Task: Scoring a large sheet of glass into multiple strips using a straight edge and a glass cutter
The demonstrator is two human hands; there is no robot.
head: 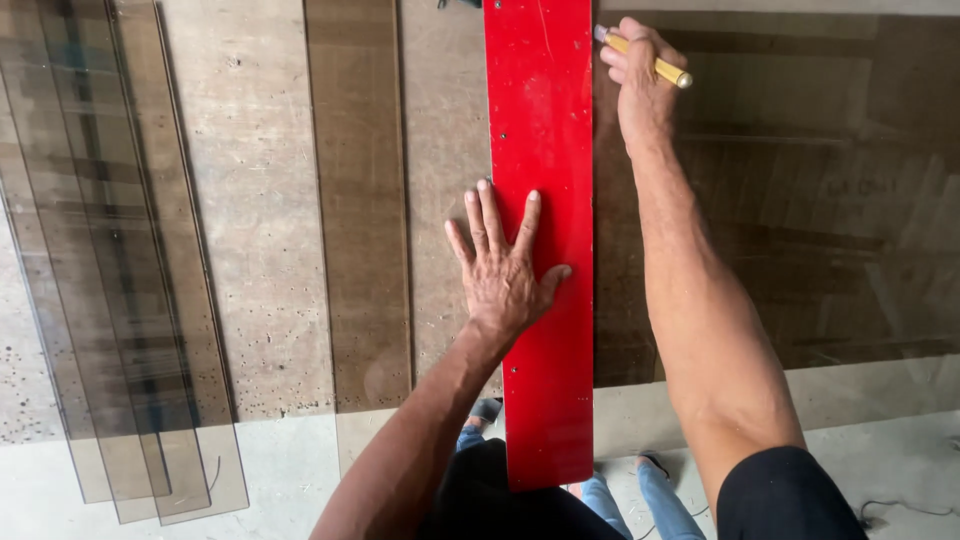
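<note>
A long red straightedge (540, 120) lies across the worktable, running away from me. My left hand (503, 268) presses flat on it with fingers spread, near its middle. My right hand (640, 75) is closed on a yellow-handled cutting tool (655, 62) at the far end, right against the straightedge's right edge. Under the tool lies a large tinted glass sheet (820, 200) that covers the table's right side.
A narrow tinted glass strip (358, 200) lies left of the straightedge. Several long glass strips (120, 300) are stacked at the far left, overhanging the table's (255, 250) near edge. My legs and shoes (655, 462) show below on the pale floor.
</note>
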